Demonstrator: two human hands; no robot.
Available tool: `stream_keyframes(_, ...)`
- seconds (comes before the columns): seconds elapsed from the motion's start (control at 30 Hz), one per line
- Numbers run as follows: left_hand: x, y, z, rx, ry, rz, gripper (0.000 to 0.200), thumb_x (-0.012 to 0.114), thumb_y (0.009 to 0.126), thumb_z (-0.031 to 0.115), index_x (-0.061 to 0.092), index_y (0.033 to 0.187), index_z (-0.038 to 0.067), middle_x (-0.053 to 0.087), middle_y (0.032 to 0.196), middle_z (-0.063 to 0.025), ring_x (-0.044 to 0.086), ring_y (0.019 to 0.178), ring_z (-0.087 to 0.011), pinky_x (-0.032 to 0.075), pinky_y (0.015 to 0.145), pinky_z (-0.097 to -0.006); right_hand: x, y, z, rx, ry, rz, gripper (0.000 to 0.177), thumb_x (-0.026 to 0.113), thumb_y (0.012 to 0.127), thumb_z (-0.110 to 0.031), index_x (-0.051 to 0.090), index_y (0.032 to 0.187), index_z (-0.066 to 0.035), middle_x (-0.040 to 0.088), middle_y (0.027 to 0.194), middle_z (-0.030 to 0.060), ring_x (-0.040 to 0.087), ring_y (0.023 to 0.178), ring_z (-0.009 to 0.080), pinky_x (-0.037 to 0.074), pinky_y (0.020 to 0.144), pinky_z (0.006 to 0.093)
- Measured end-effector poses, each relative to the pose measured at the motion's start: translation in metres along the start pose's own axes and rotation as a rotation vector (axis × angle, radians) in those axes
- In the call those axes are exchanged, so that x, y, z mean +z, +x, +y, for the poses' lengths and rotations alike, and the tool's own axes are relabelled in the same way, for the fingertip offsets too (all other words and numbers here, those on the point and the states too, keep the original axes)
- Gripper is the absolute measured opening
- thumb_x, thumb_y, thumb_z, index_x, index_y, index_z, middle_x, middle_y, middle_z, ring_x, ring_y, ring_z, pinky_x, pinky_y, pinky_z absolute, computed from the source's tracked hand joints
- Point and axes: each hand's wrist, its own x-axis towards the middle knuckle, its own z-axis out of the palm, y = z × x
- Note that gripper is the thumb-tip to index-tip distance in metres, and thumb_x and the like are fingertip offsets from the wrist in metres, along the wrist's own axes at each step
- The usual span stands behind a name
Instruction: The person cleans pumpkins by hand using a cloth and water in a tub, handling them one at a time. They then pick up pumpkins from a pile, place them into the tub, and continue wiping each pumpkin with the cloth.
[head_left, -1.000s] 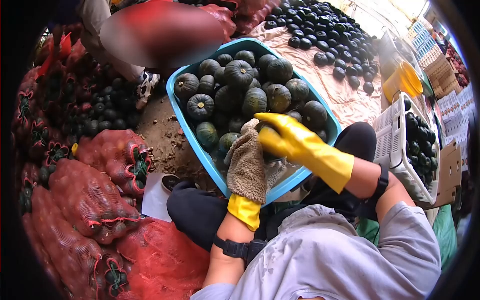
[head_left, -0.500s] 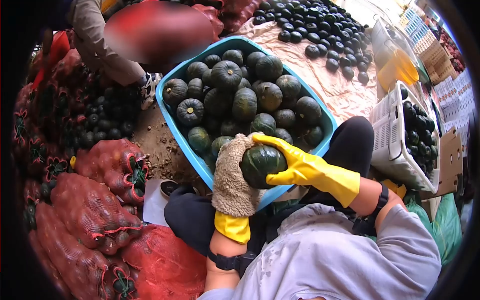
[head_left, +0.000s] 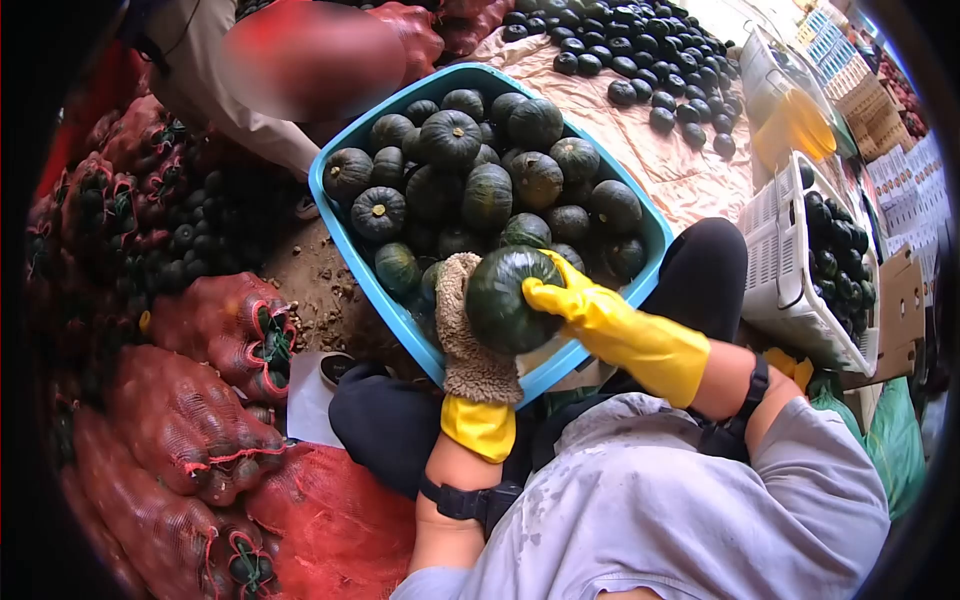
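Observation:
A dark green pumpkin (head_left: pixel 508 300) is held between my two hands above the near edge of a blue tub (head_left: pixel 345 245). My left hand (head_left: pixel 470 335), in a yellow glove with a brown fluffy cloth mitt over it, presses on the pumpkin's left side. On its right side lies my right hand (head_left: pixel 575 300) in a long yellow rubber glove, thumb and fingers bent round the skin. Several green pumpkins (head_left: pixel 487 197) fill the tub beyond my hands.
Red mesh sacks (head_left: pixel 180 410) of pumpkins lie at the left. A person (head_left: pixel 225 80) stands at the upper left. Loose pumpkins (head_left: pixel 660 75) cover a sheet (head_left: pixel 640 150) at the back. At the right stands a white crate (head_left: pixel 775 250), with a cardboard box (head_left: pixel 900 310) beside it.
The pumpkin has turned between my hands and sits slightly higher and further left. My right hand has slid down its right side. The person at the upper left has shifted.

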Motion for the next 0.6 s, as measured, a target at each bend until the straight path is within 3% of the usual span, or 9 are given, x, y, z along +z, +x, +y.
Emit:
stream_keyframes(0.1,0.048,-0.014,0.000,0.005,0.066,0.149,0.037,0.056,0.104,0.044,0.069,0.123,0.016,0.071,0.123,-0.0071,0.068,0.117,-0.0271,0.054,0.107,-0.0461,0.012,0.019,0.039,-0.291,-0.034,0.252,0.084,0.090,0.086,-0.027,0.045,0.155,-0.011,0.061,0.141,0.0166,0.058,0.134,0.0292,0.049,0.112,0.0413)
stream_keyframes(0.17,0.044,-0.010,-0.004,0.029,0.075,0.176,0.037,0.057,0.103,0.044,0.071,0.123,0.017,0.072,0.123,-0.0059,0.066,0.119,-0.0267,0.054,0.107,-0.0449,-0.010,0.014,0.014,-0.395,-0.933,0.242,0.090,0.089,0.083,-0.024,0.041,0.159,-0.011,0.057,0.146,0.0181,0.057,0.136,0.0292,0.045,0.117,0.0418)
stream_keyframes(0.3,0.027,-0.003,0.017,-0.102,0.042,-0.082,0.025,0.058,0.105,0.033,0.069,0.111,0.011,0.071,0.113,-0.0061,0.069,0.108,-0.0224,0.056,0.100,-0.0421,0.000,-0.005,-0.036,-0.167,-0.943,-0.005,0.084,0.085,0.085,-0.026,0.046,0.157,-0.012,0.058,0.148,0.0155,0.057,0.139,0.0304,0.045,0.117,0.0415)
stream_keyframes(0.33,0.024,-0.003,0.019,-0.125,0.031,-0.149,0.023,0.058,0.106,0.030,0.068,0.108,0.009,0.071,0.110,-0.0062,0.070,0.105,-0.0213,0.057,0.098,-0.0414,0.000,-0.005,-0.034,-0.012,-0.562,-0.027,0.079,0.084,0.088,-0.029,0.047,0.157,-0.013,0.059,0.148,0.0139,0.057,0.139,0.0293,0.046,0.117,0.0427)
stream_keyframes(0.4,0.020,-0.006,0.004,0.439,0.789,-0.155,0.027,0.058,0.106,0.034,0.069,0.108,0.010,0.072,0.113,-0.0063,0.070,0.107,-0.0212,0.056,0.098,-0.0399,0.017,-0.002,-0.008,0.145,0.355,-0.003,0.074,0.081,0.095,-0.040,0.050,0.156,-0.013,0.062,0.145,0.0105,0.058,0.137,0.0259,0.049,0.115,0.0459)
stream_keyframes(0.47,0.038,-0.008,0.000,0.374,0.593,0.092,0.030,0.055,0.107,0.036,0.070,0.112,0.011,0.073,0.114,-0.0071,0.071,0.108,-0.0225,0.056,0.101,-0.0403,0.006,0.017,0.042,-0.083,0.130,0.154,0.076,0.086,0.090,-0.034,0.051,0.152,-0.009,0.057,0.150,0.0152,0.058,0.136,0.0256,0.046,0.117,0.0430)
stream_keyframes(0.5,0.054,-0.016,0.004,0.002,0.025,0.309,0.033,0.053,0.108,0.037,0.071,0.117,0.011,0.074,0.114,-0.0079,0.071,0.109,-0.0238,0.057,0.102,-0.0415,0.019,0.013,0.027,0.059,0.223,0.264,0.078,0.087,0.089,-0.032,0.050,0.153,-0.008,0.056,0.150,0.0172,0.058,0.136,0.0264,0.046,0.117,0.0428)
stream_keyframes(0.57,0.057,-0.020,0.003,0.023,0.144,0.206,0.035,0.054,0.107,0.039,0.072,0.117,0.012,0.073,0.115,-0.0071,0.071,0.110,-0.0228,0.057,0.103,-0.0417,-0.008,0.015,0.001,-0.144,-0.590,0.055,0.085,0.090,0.083,-0.025,0.047,0.155,-0.009,0.051,0.153,0.0216,0.057,0.136,0.0311,0.047,0.116,0.0433)
stream_keyframes(0.6,0.056,-0.017,0.007,-0.003,0.177,0.165,0.034,0.054,0.107,0.039,0.072,0.117,0.012,0.073,0.116,-0.0067,0.071,0.110,-0.0223,0.057,0.103,-0.0414,-0.014,0.011,0.011,-0.332,-0.672,0.127,0.092,0.091,0.078,-0.023,0.045,0.157,-0.011,0.054,0.148,0.0235,0.058,0.133,0.0362,0.047,0.115,0.0444)
